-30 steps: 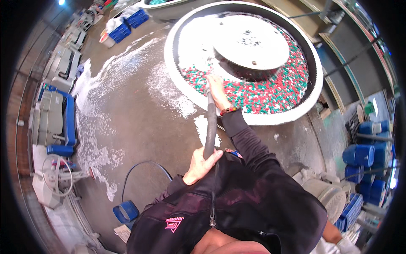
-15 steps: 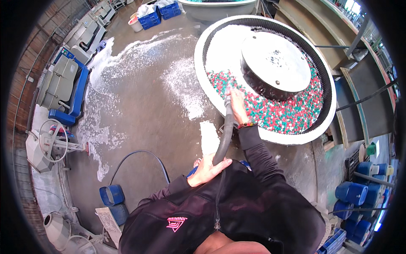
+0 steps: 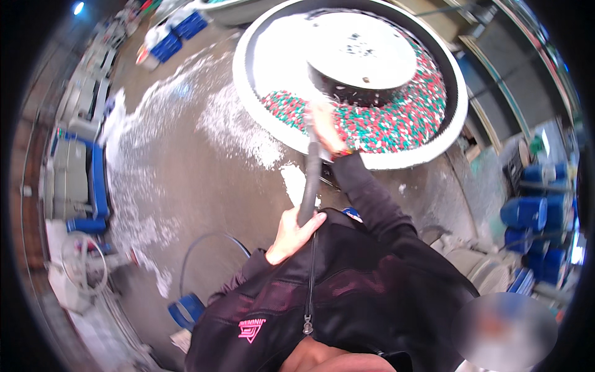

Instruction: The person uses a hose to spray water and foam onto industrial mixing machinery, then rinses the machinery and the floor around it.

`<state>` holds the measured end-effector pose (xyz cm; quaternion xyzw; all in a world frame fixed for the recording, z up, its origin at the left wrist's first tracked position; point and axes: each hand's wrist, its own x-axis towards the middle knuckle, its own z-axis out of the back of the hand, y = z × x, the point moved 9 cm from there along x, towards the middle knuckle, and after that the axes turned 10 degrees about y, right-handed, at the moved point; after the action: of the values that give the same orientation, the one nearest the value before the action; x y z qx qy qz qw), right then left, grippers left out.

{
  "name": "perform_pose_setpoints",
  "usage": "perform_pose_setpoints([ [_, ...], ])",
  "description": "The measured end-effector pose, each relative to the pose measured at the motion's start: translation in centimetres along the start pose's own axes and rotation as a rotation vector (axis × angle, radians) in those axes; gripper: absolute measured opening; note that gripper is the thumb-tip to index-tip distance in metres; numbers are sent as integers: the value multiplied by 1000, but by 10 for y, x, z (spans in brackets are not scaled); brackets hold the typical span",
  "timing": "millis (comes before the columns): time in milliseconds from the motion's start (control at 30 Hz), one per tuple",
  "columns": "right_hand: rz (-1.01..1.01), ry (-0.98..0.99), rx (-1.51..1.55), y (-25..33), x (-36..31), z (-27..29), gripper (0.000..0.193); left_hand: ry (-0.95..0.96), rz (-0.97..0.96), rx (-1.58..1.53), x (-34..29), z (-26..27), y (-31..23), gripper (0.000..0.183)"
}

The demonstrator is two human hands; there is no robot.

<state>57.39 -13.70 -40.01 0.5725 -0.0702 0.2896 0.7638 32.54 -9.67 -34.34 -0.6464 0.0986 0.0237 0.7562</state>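
A thick dark grey hose point(image 3: 312, 180) runs from my waist up to the near rim of a large round tub point(image 3: 457, 118). Low on it, close to my body, my left hand point(image 3: 290, 234) is closed around the hose. My right hand point(image 3: 325, 127) is closed at the hose's far end, over the tub's near edge; its fingertips are blurred. Small red, green and white pieces point(image 3: 396, 127) fill the tub's near and right side. White foam point(image 3: 276, 62) covers its left part. A round white-topped hub point(image 3: 362, 49) stands in the middle.
Foam point(image 3: 235, 124) is spread over the wet floor at left. Blue crates point(image 3: 166, 46) stand far back. Grey and blue machines point(image 3: 71, 177) line the left wall. Blue drums point(image 3: 524, 214) are stacked at right. A thin dark hose point(image 3: 186, 260) curves near a blue container point(image 3: 186, 311).
The whole view has shifted, so the tub and crates now sit higher and farther left in it. Both hands stay on the hose, whose far end remains over the tub's near side.
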Motion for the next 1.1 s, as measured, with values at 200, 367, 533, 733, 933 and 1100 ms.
perform_pose_setpoints([
  [200,235,-109,-353,52,21,-29,25,3,6,-204,-1,11,1,29],
  [367,-475,252,89,-25,-10,-52,20,-12,15,-194,-5,27,-4,23],
  [533,30,33,-200,41,29,-21,18,-31,1,-214,5,17,-5,22],
  [733,-108,148,-128,30,32,-27,16,-24,8,-155,6,23,3,18],
  [933,104,81,-142,68,27,-23,27,-1,-75,-154,-4,14,-10,21],
  [1100,238,157,-153,108,48,-38,17,-10,-109,-193,-10,20,-22,21],
])
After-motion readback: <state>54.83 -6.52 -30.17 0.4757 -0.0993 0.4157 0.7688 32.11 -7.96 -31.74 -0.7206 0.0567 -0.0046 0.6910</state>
